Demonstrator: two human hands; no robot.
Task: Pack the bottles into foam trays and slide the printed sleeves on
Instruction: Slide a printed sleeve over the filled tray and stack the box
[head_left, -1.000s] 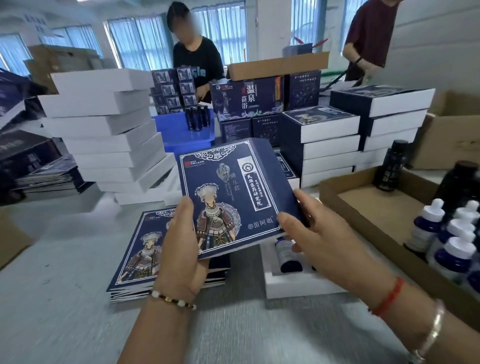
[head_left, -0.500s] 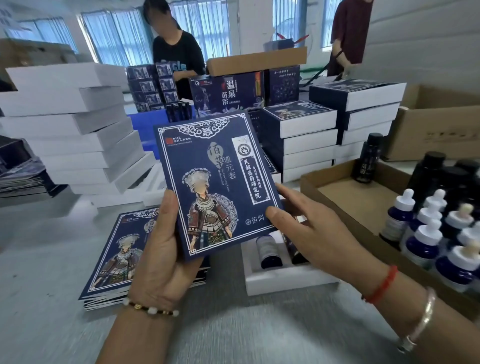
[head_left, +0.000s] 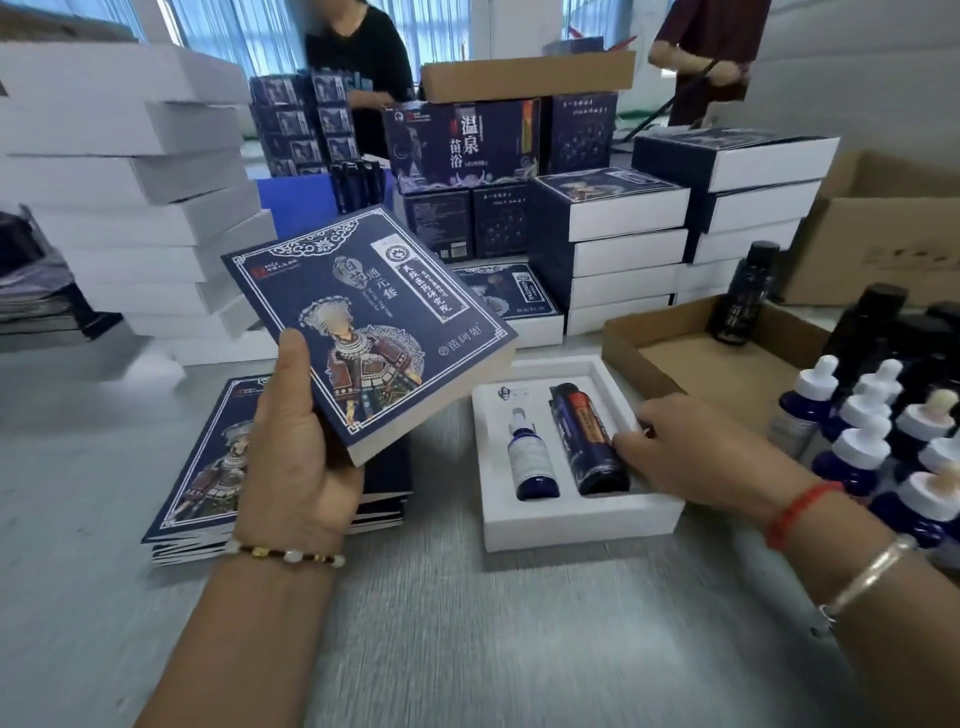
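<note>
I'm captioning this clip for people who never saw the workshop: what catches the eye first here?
First the printed sleeve, dark blue with a costumed figure, held up by the left hand at centre. Right of it on the table lies the white foam tray with two bottles inside, the right hand touching its right side. Behind stand stacks of white boxes.

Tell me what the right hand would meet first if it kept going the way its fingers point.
The right hand points left; its fingers already seem to touch the dark bottle in the foam tray, though contact is uncertain.
</note>
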